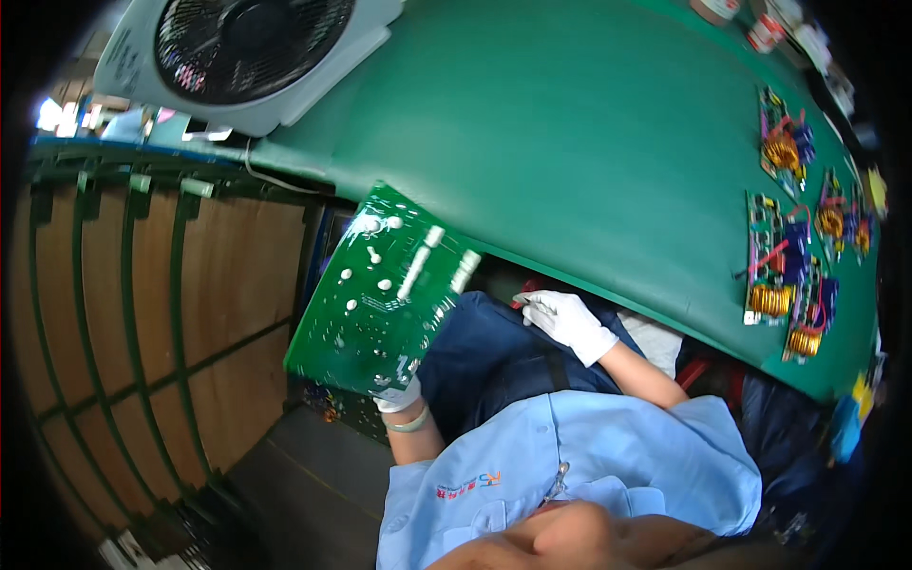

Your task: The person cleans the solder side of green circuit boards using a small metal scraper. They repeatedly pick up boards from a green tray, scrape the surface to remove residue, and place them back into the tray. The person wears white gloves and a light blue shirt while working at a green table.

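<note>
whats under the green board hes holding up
Under the board: the gloved left hand gripping its lower edge, dark trousers and wooden slats. Its other face and most of the fingers are hidden.

Both hands in white gloves, forearms bare, elbows bent close to the torso. Left hand raised in front of the chest, fingers closed in a grip, a band round the wrist. Right hand reaching forward and lower over the lap, fingers curled loosely, wrist straight.
</note>
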`<state>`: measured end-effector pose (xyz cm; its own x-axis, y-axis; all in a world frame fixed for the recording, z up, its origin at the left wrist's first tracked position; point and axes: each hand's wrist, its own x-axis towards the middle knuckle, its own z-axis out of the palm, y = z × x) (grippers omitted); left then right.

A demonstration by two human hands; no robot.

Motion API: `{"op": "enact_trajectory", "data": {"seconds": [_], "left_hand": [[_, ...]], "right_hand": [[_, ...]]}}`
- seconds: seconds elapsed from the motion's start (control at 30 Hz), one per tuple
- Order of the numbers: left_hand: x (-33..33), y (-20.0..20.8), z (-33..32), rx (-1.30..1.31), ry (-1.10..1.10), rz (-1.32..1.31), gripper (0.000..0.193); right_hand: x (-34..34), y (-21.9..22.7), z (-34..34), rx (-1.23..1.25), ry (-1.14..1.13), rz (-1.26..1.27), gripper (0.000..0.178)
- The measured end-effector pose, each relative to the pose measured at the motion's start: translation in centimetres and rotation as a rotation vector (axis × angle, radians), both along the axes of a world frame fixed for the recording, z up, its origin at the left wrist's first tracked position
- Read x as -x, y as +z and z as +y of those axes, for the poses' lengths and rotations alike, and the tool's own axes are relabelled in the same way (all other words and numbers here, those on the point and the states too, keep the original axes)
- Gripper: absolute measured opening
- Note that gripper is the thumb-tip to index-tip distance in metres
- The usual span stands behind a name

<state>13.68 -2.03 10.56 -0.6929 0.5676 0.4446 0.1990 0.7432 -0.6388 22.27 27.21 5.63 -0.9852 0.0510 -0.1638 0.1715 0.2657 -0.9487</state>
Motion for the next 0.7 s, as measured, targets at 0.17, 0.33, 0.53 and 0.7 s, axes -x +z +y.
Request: {"op": "enact_trajectory", "data": {"seconds": [0.17, 0.33, 0.53, 0.7], "left_hand": [[-5.1, -2.7, 2.3, -1.132, -0.147, -0.663, 0.036], [-5.5, -4.2, 3.8, -1.742, -0.289, -1.016, 0.036], [-4.8, -3.0, 4.4, -1.696, -0.288, -0.923, 0.037], [-3.3, -1.7, 5.1, -1.506, -0.347, -0.821, 0.039]], "right_hand": [[1.1, 3.3, -0.4, 0.208, 0.042, -0.069, 0.023], [0.7, 3.1, 0.3, 0.033, 0.027, 0.151, 0.027], [-0.8, 5.6, 1.8, 0.275, -0.016, -0.426, 0.024], [-1.1, 7.1, 1.3, 0.286, -0.103, -0.174, 0.031]]}}
